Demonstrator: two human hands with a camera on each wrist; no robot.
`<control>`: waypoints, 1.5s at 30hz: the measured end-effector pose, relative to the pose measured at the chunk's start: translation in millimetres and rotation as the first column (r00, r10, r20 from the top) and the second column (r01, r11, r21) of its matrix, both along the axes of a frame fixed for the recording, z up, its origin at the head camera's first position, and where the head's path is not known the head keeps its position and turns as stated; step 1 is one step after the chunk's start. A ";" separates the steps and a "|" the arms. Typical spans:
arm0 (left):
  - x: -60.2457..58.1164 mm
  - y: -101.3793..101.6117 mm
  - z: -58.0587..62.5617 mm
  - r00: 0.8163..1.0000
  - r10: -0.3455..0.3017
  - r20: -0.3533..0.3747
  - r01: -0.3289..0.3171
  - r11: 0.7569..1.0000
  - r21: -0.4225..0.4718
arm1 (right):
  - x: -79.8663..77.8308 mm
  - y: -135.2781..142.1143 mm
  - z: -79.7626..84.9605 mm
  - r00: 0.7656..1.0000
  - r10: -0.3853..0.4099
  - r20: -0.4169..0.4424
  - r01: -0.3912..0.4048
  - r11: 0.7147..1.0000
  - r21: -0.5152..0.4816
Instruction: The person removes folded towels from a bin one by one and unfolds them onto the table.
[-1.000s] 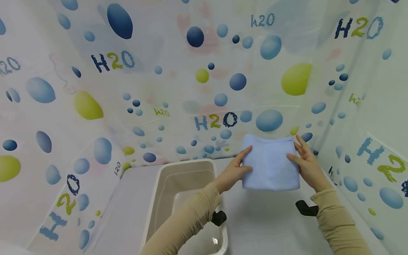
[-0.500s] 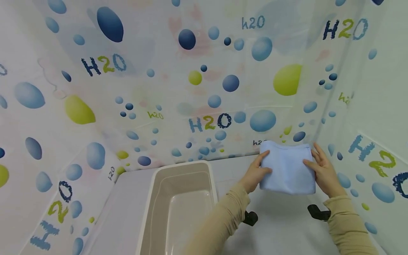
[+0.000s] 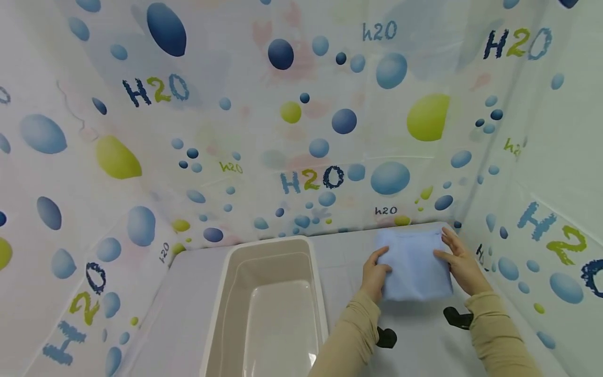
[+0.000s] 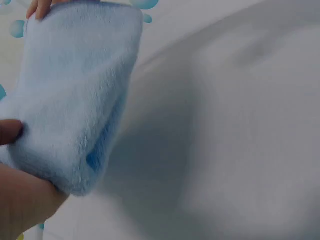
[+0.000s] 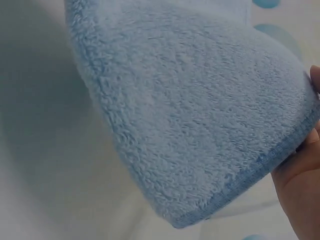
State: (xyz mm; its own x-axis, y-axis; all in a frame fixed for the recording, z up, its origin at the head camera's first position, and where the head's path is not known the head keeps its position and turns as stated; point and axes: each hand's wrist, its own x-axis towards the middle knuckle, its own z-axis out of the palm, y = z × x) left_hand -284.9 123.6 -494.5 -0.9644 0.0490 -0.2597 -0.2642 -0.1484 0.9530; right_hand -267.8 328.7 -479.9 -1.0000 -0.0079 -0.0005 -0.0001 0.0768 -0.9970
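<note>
A light blue folded towel (image 3: pixel 414 267) is held up over the white surface to the right of the basin. My left hand (image 3: pixel 375 273) pinches its left side, thumb on the near face. On the opposite side, my right hand (image 3: pixel 464 264) grips the edge the same way. Fluffy pile and a folded side of the towel (image 4: pixel 75 85) show in the left wrist view. In the right wrist view the towel (image 5: pixel 200 110) hangs with a stitched hem along its lower edge, and part of the right hand (image 5: pixel 302 180) shows beside it.
A beige plastic basin (image 3: pixel 282 319) stands left of the towel, with nothing seen inside it. The white covered tabletop (image 3: pixel 188 309) extends around it. A white curtain (image 3: pixel 254 131) printed with coloured drops and lettering closes off the back and both sides.
The towel first moved right, away from the basin, with both hands holding its sides. In the last half second it has come lower, toward the surface.
</note>
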 end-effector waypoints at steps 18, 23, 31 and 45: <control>5.8 -45.3 -59.8 0.997 0.076 -0.009 -0.076 0.982 -0.171 | -15.6 -51.2 -68.8 0.998 -0.056 -0.005 0.055 0.977 0.204; 9.5 -55.3 -68.8 0.997 0.078 -0.014 -0.080 0.976 -0.201 | -13.3 -60.2 -79.4 0.996 -0.089 0.004 0.086 0.972 0.219; 16.0 -67.6 -77.2 0.996 0.032 -0.078 -0.052 0.961 -0.271 | -8.0 -62.5 -96.7 0.992 -0.119 0.052 0.102 0.962 0.254; 22.4 -68.5 -96.8 0.953 -0.074 -0.292 -0.093 0.851 -0.516 | 7.9 -67.0 -115.6 0.989 -0.099 0.112 0.051 0.929 0.368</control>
